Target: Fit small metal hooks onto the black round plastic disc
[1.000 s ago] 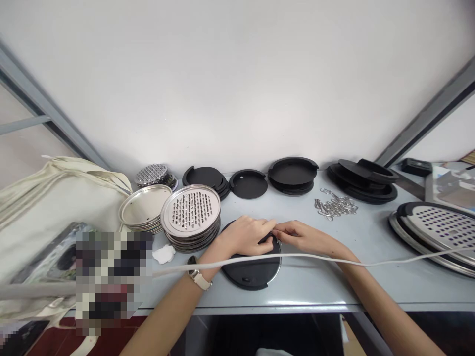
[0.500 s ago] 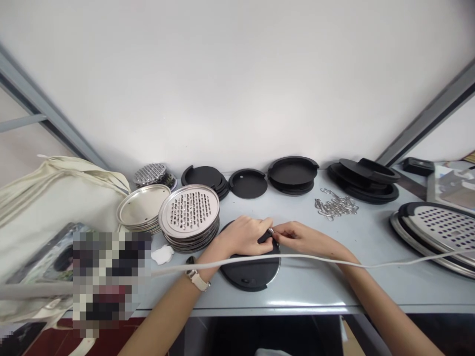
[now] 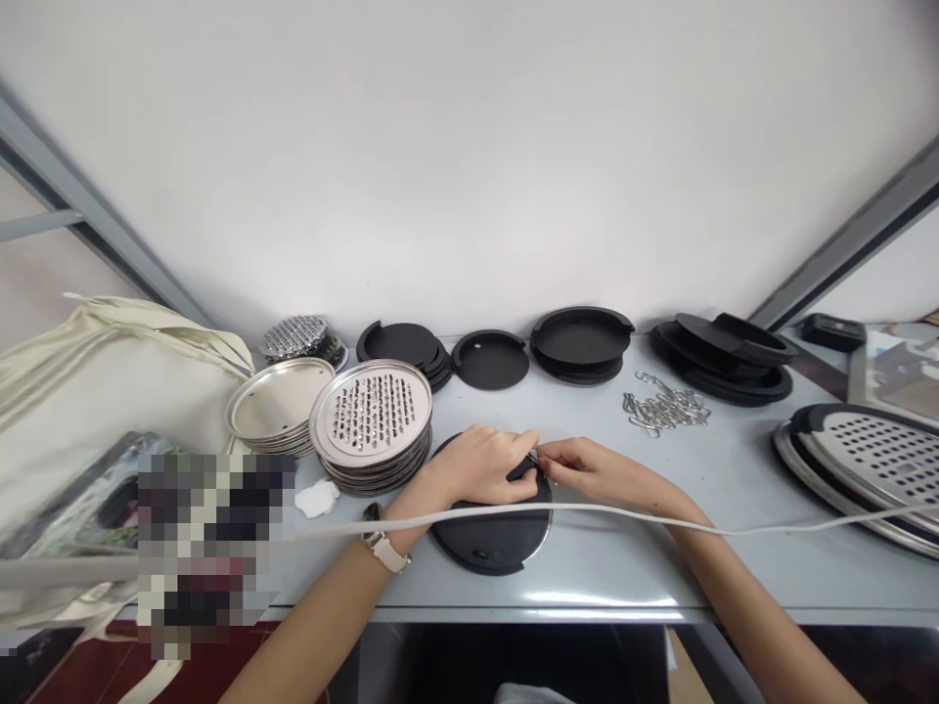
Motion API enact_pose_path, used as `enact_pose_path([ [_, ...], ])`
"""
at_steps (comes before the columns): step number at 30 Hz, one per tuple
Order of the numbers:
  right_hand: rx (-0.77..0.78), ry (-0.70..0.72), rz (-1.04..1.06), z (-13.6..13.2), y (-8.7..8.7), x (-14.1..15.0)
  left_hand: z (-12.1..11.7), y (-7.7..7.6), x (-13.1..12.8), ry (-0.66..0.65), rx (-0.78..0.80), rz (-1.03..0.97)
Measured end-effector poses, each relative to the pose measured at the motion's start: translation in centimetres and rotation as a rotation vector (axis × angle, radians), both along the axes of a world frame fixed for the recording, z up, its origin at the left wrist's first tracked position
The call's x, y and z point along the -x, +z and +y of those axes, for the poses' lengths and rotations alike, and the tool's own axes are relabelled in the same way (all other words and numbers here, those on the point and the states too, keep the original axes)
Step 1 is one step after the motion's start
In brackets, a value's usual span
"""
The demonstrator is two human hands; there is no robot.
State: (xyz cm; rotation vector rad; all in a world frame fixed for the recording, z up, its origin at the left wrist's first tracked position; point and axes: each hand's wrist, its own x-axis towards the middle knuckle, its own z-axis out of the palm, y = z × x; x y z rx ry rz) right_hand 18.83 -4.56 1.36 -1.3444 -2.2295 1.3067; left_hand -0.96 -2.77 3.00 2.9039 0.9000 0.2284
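At the table's front lies a round black disc-shaped holder (image 3: 491, 538), with a thin metallic rim showing along its right side. My left hand (image 3: 484, 464) is closed on its upper part, covering much of it. At the upper right edge, my right hand (image 3: 583, 466) pinches a small shiny metal hook (image 3: 533, 457) against the holder, and the two hands' fingertips nearly meet there. Fingers hide most of the hook. To the right, behind my right hand, lies a pile of bent wire hooks (image 3: 666, 407).
A stack of round metal graters (image 3: 373, 416) stands left of my hands, beside plain metal discs (image 3: 279, 401). Black round holders (image 3: 581, 337) line the wall. More perforated discs (image 3: 880, 450) lie at right. A white cable (image 3: 623, 515) crosses in front of my forearms.
The small metal hook has turned slightly between my fingertips, with a thin end now showing below my right fingers. Both hands stay at the holder; the view has shifted slightly.
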Motion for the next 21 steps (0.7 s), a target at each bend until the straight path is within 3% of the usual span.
enact_pose_path([
  [21, -0.026, 0.014, -0.059, 0.12, -0.5, -0.19, 0.05, -0.17, -0.03, -0.019, -0.019, 0.004],
])
